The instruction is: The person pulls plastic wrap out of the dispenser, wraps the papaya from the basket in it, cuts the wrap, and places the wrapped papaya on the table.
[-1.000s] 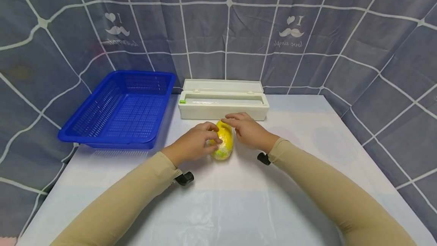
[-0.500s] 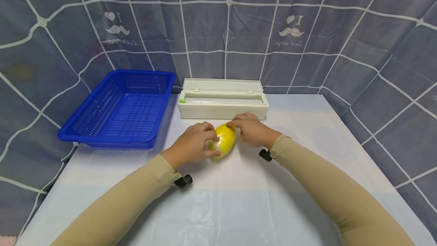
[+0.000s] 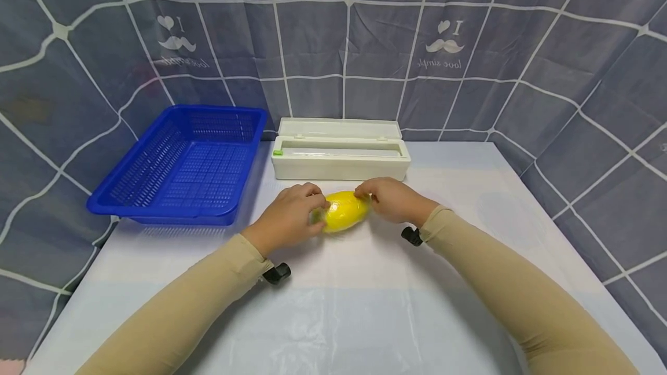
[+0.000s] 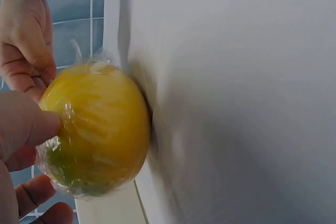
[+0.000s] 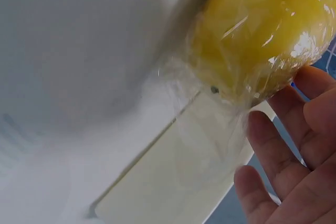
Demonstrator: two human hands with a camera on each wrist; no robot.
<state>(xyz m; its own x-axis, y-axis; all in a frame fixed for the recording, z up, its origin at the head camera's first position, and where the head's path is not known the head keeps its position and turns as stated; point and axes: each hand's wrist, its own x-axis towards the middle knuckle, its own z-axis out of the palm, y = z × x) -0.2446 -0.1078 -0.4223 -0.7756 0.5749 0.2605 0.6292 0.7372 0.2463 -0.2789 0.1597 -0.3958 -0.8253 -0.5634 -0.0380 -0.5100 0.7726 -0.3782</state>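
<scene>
A yellow oval melon (image 3: 344,211) wrapped in clear cling film lies crosswise in the middle of the table. My left hand (image 3: 288,213) holds its left end, fingers curved over the top and thumb low on the near side. In the left wrist view the wrapped melon (image 4: 100,124) shows a green patch, with a fingertip pressed on it. My right hand (image 3: 394,198) holds the right end between thumb and fingers. Loose cling film (image 5: 210,135) hangs off that end in the right wrist view, beside spread fingers.
Behind the melon stands a long white cling film dispenser (image 3: 341,168), its lid up and a roll inside. A blue plastic basket (image 3: 161,217) sits at the left. White sheeting (image 3: 333,328) covers the table, and a grey checked curtain (image 3: 312,33) hangs around the back and sides.
The melon has turned clockwise from pointing away to lying crosswise. My right hand has shifted right and slightly nearer with its end; the left has drawn slightly left.
</scene>
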